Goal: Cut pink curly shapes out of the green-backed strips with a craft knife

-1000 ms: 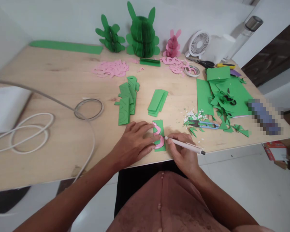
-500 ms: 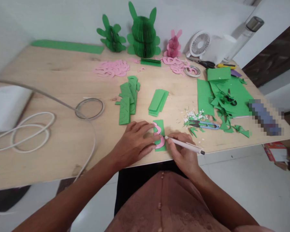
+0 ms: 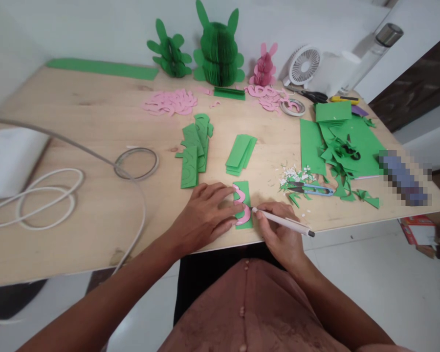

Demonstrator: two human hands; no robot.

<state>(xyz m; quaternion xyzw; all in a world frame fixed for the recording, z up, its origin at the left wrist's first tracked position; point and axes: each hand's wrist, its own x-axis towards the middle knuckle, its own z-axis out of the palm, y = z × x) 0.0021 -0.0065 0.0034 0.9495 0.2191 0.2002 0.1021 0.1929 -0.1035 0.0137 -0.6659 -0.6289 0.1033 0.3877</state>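
Near the table's front edge lies a green paper strip [image 3: 244, 189] with a curved pink paper cutout [image 3: 246, 215] on top, along its left side. My left hand [image 3: 204, 213] lies over them, fingers stretched out, with fingertips pressing the cutout. A white pen [image 3: 284, 222] is pinched in my right hand [image 3: 281, 235], its tip just at the strip's right edge. Beyond my left hand is a pile of green strips with drawn outlines [image 3: 194, 149]. A small stack of plain green strips [image 3: 241, 154] lies farther back from the pen.
Blue-handled thread snips [image 3: 313, 189] lie by white and green scraps. Green sheets [image 3: 311, 146] are at the right. Green and pink paper rabbits [image 3: 220, 54] stand at the back, near a white fan [image 3: 305, 66]. A tape ring [image 3: 136, 164] and white cable [image 3: 73, 200] lie left.
My right hand and the pen have shifted slightly right, the tip coming away a little from the pink cutout. My left hand stays in place on it.
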